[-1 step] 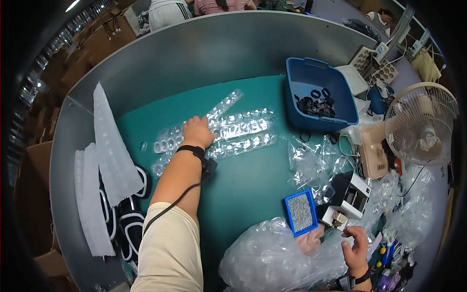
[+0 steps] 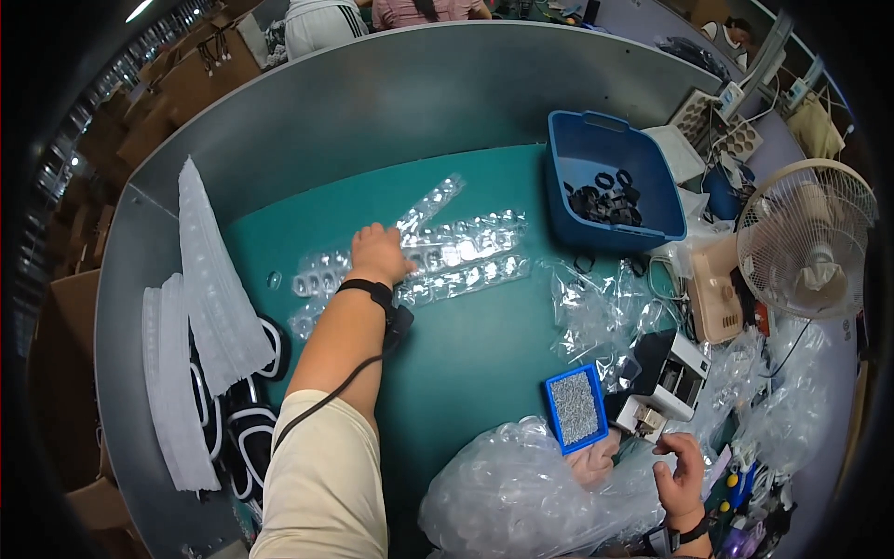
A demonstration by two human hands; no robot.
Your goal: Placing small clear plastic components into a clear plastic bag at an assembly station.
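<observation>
Over several clear plastic blister strips [image 2: 466, 250] on the green table, my left hand [image 2: 377, 253] rests palm down. Its fingers bend onto the strips and the thumb sticks out to the right. One strip slants away from the fingertips toward the far side. My right hand [image 2: 684, 473] is at the lower right, above crumpled clear plastic, with curved fingers apart from the thumb and nothing between them. Just beyond it stands a small white and black device [image 2: 669, 377]. A blue tray [image 2: 550, 407] of small silvery pieces lies left of that device.
A blue tub [image 2: 615, 238] with black rings stands at the back right. To its right is a fan [image 2: 808, 238]. A large clear plastic bag [image 2: 503, 484] bulges at the front. White sheets [image 2: 214, 289] and black pieces with white trim [image 2: 251, 429] line the left wall.
My left thumb stands out slightly farther to the right. The strips and my right hand look the same.
</observation>
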